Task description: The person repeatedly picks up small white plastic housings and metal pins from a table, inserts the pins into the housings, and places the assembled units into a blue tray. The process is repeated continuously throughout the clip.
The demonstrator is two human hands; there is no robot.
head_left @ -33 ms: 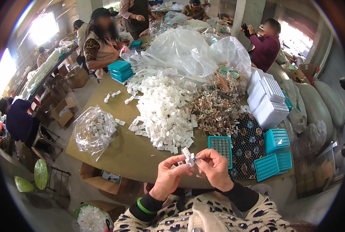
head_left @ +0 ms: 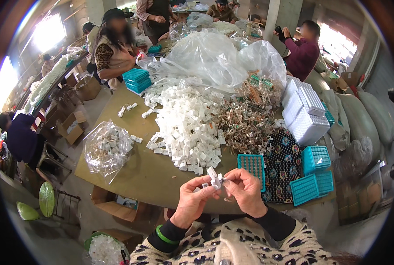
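Note:
Near the table's front edge, my left hand [head_left: 192,198] is closed round a few small white plastic pieces [head_left: 213,176], one of them sticking up past the fingertips. My right hand [head_left: 244,190] is pinched against the same pieces from the other side; a small dark or metallic bit shows at its fingertips, too small to name. Just beyond lies a big heap of similar white plastic pieces [head_left: 186,128]. Beside that heap is a tangled pile of brownish, shiny small parts [head_left: 245,123]. A teal tray with rows of small cavities [head_left: 251,171] lies close to my right hand.
At left sits a clear bag of white pieces [head_left: 108,148]. Teal trays [head_left: 305,191] and stacked white trays [head_left: 309,117] line the right side by a dark patterned cloth [head_left: 283,168]. Large clear plastic sheeting [head_left: 206,57] covers the far table. Several people work around.

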